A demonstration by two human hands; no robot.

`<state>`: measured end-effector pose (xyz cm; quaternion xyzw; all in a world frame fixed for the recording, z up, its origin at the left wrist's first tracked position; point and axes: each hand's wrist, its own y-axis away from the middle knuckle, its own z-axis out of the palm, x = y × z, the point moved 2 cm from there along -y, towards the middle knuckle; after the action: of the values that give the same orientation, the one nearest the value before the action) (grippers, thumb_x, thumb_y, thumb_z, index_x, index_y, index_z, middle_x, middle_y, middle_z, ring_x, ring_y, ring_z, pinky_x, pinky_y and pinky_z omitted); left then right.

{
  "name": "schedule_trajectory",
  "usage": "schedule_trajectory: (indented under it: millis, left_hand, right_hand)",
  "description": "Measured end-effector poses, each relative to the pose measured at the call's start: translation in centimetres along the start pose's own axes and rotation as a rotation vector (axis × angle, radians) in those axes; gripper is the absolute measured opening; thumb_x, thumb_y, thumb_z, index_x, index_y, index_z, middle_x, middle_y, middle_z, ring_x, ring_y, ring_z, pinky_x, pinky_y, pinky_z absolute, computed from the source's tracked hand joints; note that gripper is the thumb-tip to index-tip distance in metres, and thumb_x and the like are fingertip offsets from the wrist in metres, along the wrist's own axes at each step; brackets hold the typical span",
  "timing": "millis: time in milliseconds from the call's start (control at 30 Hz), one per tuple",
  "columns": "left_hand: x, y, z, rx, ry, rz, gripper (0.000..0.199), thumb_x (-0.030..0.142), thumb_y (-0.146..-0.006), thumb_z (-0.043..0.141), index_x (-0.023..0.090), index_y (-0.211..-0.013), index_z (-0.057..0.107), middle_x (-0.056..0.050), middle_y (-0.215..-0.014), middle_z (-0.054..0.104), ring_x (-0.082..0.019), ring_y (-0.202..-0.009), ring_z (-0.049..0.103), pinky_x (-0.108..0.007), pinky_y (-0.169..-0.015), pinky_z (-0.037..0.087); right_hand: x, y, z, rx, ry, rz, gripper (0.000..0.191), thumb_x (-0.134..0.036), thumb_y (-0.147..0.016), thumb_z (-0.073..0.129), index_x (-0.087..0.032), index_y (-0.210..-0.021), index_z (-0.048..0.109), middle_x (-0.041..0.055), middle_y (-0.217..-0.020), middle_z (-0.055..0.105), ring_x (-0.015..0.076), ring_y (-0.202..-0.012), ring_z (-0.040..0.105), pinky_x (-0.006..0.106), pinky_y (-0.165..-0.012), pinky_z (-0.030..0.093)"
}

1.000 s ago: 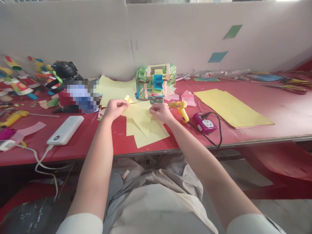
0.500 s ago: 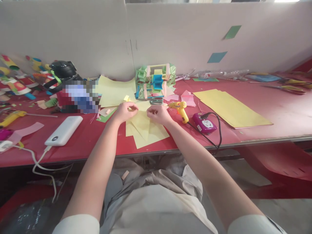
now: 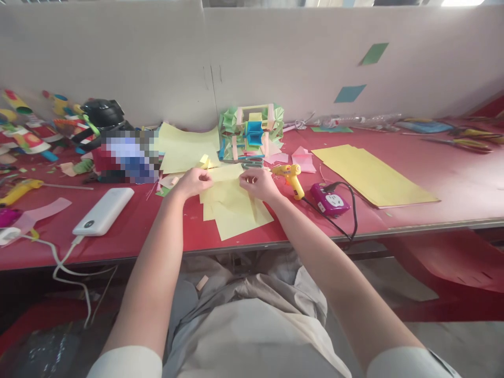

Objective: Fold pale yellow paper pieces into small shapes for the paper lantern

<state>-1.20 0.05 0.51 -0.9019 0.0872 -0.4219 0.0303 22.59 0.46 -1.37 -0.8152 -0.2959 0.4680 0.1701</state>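
Observation:
A pale yellow sheet of paper [image 3: 226, 181] is stretched between my hands over other yellow sheets [image 3: 240, 223] near the table's front edge. My left hand [image 3: 194, 182] pinches it at its left side, thumb and fingers closed. At its right side my right hand [image 3: 260, 184] is closed in a pinch, the fingertips partly hidden. Just behind my right hand lie grey-handled scissors [image 3: 252, 163]. A small folded yellow paper piece [image 3: 205, 161] rests beyond my left hand.
A yellow glue gun [image 3: 292, 178] lies right of my right hand, its cord running by a purple power socket [image 3: 329, 199]. A green and blue paper model [image 3: 254, 131] stands at the back. A white power bank [image 3: 104, 211] is at left, yellow sheets [image 3: 378, 176] at right.
My left hand has moved left and slightly nearer me, so my hands are farther apart. The paper between them now lies flatter. My right hand has barely shifted.

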Motion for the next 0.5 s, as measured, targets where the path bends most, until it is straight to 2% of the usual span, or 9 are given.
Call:
schedule_trajectory:
  millis: [133, 233, 500]
  left_hand:
    - [-0.2, 0.2, -0.9, -0.001, -0.103, -0.02, 0.016, 0.035, -0.065, 0.063, 0.019, -0.063, 0.065, 0.0, -0.062, 0.062, -0.016, -0.059, 0.053, -0.028, -0.058, 0.036]
    - [-0.2, 0.3, -1.2, 0.009, -0.083, -0.024, 0.017, 0.034, -0.068, 0.061, 0.019, -0.064, 0.064, 0.0, -0.059, 0.059, -0.015, -0.057, 0.05, -0.028, -0.056, 0.035]
    - [-0.6, 0.7, -1.8, 0.09, -0.056, -0.054, 0.012, 0.03, -0.066, 0.065, 0.021, -0.057, 0.064, 0.0, -0.053, 0.057, -0.016, -0.05, 0.046, -0.03, -0.052, 0.032]
  right_hand:
    - [-0.1, 0.0, -0.5, 0.05, 0.013, 0.039, 0.014, -0.022, -0.071, 0.056, -0.016, -0.067, 0.068, 0.0023, -0.067, 0.065, 0.0121, -0.06, 0.051, 0.026, -0.062, 0.043]
    - [-0.2, -0.1, -0.8, 0.086, 0.001, 0.065, 0.013, -0.022, -0.07, 0.056, -0.016, -0.067, 0.068, 0.0018, -0.066, 0.064, 0.0122, -0.059, 0.05, 0.026, -0.061, 0.042]
    - [-0.2, 0.0, -0.9, 0.084, 0.045, 0.075, 0.014, -0.023, -0.071, 0.056, -0.017, -0.068, 0.068, 0.0023, -0.067, 0.064, 0.0132, -0.06, 0.051, 0.027, -0.063, 0.043]
